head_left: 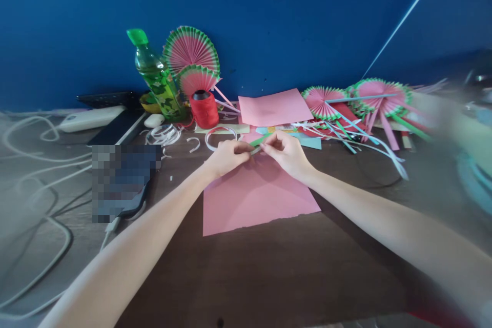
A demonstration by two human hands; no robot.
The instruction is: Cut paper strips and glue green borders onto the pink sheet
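Both my hands meet over the far edge of a pink paper sheet [257, 200] lying on the dark table [269, 266]. My left hand [226, 156] is closed, pinching one end of a thin green paper strip [261, 140]. My right hand [284, 151] pinches the same strip from the right, fingers pressed together. The strip is short and mostly hidden between the fingers.
A green bottle [156, 74], a red thread spool [203, 108] and pink-green paper fans [192, 51] stand by the blue wall. More fans [369, 97], paper strips [369, 143] and a second pink sheet [273, 106] lie at the right. A phone [123, 179] and white cables [34, 174] lie left.
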